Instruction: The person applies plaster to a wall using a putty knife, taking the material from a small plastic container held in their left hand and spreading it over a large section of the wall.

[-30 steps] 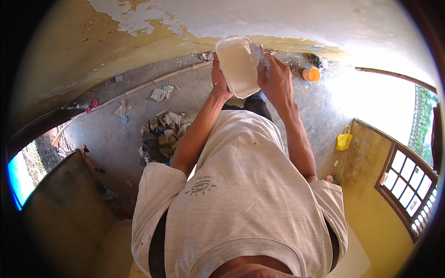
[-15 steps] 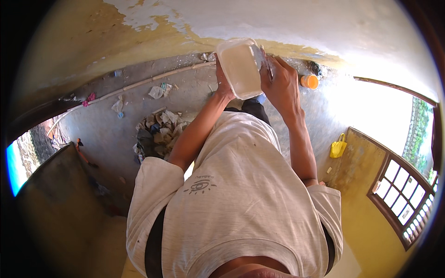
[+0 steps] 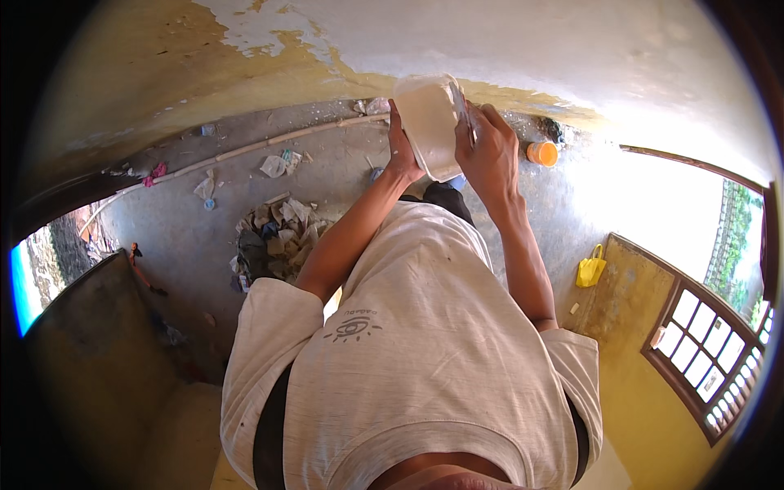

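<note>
A translucent white plastic tub of pale, putty-like paste is held up in front of the wall. My left hand grips it from the left side and underneath. At its right rim, my right hand is closed on a thin, flat scraper, seen almost edge-on and mostly covered by the fingers. The scraper lies against or very near the tub's right edge; I cannot tell whether it touches the paste.
The wall ahead has peeling paint. On the floor lie a long pole and a heap of crumpled scraps. An orange bucket, a yellow bag and a paned window are to the right.
The tub has shifted slightly right and down and is turned a little, with my left hand moving along. My right hand stays at its right rim, fingers bent closer in.
</note>
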A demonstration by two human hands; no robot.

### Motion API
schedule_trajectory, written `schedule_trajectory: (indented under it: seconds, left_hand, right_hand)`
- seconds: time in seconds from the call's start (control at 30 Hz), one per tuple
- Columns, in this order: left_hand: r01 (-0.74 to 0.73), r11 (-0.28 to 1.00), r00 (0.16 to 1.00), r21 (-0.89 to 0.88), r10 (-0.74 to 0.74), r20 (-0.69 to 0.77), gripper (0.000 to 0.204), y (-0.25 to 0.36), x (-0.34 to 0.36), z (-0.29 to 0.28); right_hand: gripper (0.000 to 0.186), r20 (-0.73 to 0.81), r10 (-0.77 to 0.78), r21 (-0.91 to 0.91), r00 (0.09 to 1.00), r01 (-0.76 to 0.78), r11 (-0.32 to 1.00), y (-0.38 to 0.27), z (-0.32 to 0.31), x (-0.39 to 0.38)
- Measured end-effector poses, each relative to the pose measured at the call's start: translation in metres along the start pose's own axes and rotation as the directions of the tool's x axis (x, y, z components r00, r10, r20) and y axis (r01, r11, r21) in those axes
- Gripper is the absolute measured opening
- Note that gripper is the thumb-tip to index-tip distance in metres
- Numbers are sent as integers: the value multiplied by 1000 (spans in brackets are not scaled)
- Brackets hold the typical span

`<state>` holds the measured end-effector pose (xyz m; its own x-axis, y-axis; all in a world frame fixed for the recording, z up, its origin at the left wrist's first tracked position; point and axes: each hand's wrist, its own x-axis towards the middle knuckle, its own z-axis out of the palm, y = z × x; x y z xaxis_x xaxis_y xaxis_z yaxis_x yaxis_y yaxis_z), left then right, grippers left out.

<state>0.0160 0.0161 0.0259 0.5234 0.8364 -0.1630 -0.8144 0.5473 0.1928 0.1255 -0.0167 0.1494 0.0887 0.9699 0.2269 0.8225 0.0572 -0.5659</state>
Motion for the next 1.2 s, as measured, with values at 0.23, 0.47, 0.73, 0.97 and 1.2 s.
schedule_trajectory:
  seconds: [0.23, 0.47, 0.73, 0.97, 1.2]
  left_hand:
    - [8, 1000, 999, 25, -7, -33, 78, 0, 4, -12]
    - [53, 998, 999, 33, -54, 8, 81, 3, 5, -20]
    - [50, 997, 999, 57, -51, 14, 75, 6, 5, -5]
    - [47, 994, 998, 97, -41, -56, 74, 12, -1, 9]
    - [42, 994, 997, 105, -36, -66, 75, 10, 2, 3]
  right_hand:
    - [28, -8, 2, -7, 1000, -2, 1000, 1, 12, -1]
    - [18, -6, 20, 8, 1000, -20, 1000, 5, 6, 11]
    - [20, 37, 0, 20, 999, -1, 1000, 15, 10, 8]
    - [12, -13, 18, 11, 1000, -18, 1000, 4, 0, 2]
    - [11, -5, 27, 25, 1000, -27, 999, 4, -2, 1]
